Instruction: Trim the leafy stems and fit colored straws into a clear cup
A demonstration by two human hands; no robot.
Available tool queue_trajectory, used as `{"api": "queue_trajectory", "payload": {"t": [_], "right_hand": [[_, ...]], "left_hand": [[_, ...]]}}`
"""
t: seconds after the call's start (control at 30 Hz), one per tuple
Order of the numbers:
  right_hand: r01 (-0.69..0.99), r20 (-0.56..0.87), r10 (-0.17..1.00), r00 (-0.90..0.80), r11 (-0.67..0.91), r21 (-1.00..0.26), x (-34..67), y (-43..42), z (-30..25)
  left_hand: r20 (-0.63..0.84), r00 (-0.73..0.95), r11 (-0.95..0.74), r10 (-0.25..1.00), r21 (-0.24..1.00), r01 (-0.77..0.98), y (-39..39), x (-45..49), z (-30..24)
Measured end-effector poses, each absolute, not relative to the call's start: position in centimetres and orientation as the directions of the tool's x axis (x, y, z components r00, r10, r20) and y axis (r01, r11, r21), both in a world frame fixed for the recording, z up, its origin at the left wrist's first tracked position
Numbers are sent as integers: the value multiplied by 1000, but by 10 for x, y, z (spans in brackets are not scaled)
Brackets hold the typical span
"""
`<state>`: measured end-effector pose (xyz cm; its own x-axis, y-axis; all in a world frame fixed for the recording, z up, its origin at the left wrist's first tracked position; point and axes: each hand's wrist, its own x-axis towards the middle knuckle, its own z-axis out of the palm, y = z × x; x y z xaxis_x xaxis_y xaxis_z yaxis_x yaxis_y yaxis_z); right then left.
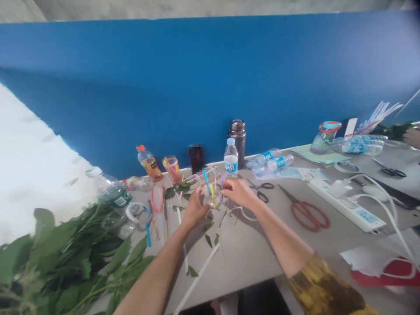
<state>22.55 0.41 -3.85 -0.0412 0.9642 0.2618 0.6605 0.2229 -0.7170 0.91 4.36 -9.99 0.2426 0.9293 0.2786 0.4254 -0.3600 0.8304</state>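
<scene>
Near the middle of the table, my left hand (194, 208) curls round the side of a small clear plastic cup-like piece (215, 202). Coloured strips that look like drinking straws stand along its wall, among them a blue straw (206, 177) and a yellow straw (212, 195). At its right side my right hand (239, 191) pinches a purple straw (222, 188) between thumb and fingers. Whether the purple straw touches the cup is too small to tell. Loose green leaves (208, 240) and a white strip (200, 275) lie on the table below my hands.
A water bottle (231, 162), dark thermos (241, 142), cup of straws (173, 169) and juice bottle (150, 164) stand behind. Black scissors (262, 196), red-handled scissors (308, 214) and a power strip (344, 205) lie right. Leafy branches (65, 262) fill the left. Another person's hand (412, 136) shows far right.
</scene>
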Motion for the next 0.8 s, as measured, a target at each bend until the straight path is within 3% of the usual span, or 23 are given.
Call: {"api": "queue_trajectory", "payload": {"t": [0.43,0.63,0.8], "right_hand": [[752,199,978,-65,179,-635,218,-1,-34],[787,164,986,-28,123,-605,218,-1,-32],[794,163,986,-37,129,-594,218,2,-35]], "left_hand": [[265,244,-345,933,852,394,35,14,-96],[360,293,-455,886,798,395,31,18,-89],[345,291,-442,892,801,403,29,22,-84]]}}
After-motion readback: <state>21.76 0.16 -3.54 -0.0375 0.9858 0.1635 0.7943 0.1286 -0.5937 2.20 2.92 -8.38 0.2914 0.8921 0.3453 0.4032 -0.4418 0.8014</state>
